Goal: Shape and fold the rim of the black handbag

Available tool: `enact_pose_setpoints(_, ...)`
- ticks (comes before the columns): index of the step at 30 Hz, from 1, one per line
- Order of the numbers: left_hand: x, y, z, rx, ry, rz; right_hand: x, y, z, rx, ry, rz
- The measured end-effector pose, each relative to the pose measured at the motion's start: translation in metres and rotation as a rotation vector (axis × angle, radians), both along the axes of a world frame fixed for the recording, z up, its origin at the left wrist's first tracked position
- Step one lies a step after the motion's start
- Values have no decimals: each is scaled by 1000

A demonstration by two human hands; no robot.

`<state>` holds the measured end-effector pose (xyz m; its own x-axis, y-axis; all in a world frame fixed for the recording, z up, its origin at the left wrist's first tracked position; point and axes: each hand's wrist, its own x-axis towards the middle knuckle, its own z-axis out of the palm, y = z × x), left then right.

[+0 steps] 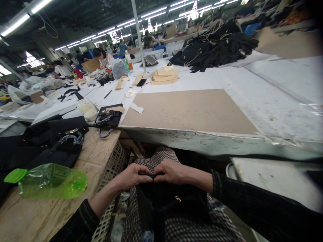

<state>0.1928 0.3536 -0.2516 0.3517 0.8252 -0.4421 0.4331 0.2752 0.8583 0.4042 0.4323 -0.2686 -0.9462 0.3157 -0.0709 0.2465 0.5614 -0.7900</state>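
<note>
a dark edge of a black bag [188,191] is pinched between thumb and fingers of both the left hand [136,175] and the right hand [169,171], the fingertips nearly meeting. whether a seam, a strap or a folded rim is held there cannot be told, black being lost against black. the bag is laid across a lap covered with checked cloth [214,230], its gold-coloured fitting [178,199] turned upward. for a neat result, it is judged, the edge is best pressed evenly from both sides, with the two grips kept level, so that no layer is skewed or creased and the fitting is not scuffed. beyond the knees, a brown board [186,111] is set on a white worktable [297,72], by which a firmer backing could be offered. to the left, a black handbag [114,117] is placed beside the board, and a green-capped bottle [52,181] is seen lying on a brown side table [97,146].
</note>
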Motion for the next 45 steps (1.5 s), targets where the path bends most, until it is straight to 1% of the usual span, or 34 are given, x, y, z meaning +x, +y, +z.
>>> enact_pose_setpoints(4, 7, -3, 5, 61, 75, 2, 4, 0, -1, -6, 33, 14)
enact_pose_setpoints(8, 17, -7, 7, 140, 178, 83, 7, -1, 1, 19, 60, 14)
enact_pose_setpoints(11, 21, -8, 11, 139, 213, 109, 9, -2, 3, 19, 74, 25)
enact_pose_setpoints(14, 16, -5, 18, 68, 162, 62, 11, -1, 5, -17, 70, 33)
enact_pose_setpoints(17, 4, -2, 24, 6, 134, 36, 11, 1, 6, -49, 54, 16)
enact_pose_setpoints(22, -10, -1, 23, -48, 107, -3, 10, 8, 5, -94, 8, 17)
enact_pose_setpoints(24, -10, -2, 21, -78, 53, 29, 11, 11, 5, -88, -17, 8)
enact_pose_setpoints(28, -6, -4, 20, -129, -21, 184, 16, 16, 7, -49, -73, -4)
enact_pose_setpoints(31, -3, -4, 22, -135, -39, 223, 18, 20, 12, -55, -141, 5)
enact_pose_setpoints(35, -1, 0, 22, -116, -44, 204, 10, 27, 15, -82, -131, 28)
enact_pose_setpoints(38, 1, 2, 16, -64, 1, 176, -3, 29, 9, -35, -48, 84)
enact_pose_setpoints(41, 2, 4, 11, 57, 109, 134, -14, 26, 1, 44, -2, 98)
enact_pose_setpoints(43, 2, 5, 14, 129, 175, 65, -16, 22, -4, 95, -4, 71)
enact_pose_setpoints(45, 2, 7, 21, 146, 222, -25, -17, 20, -7, 99, -7, 54)
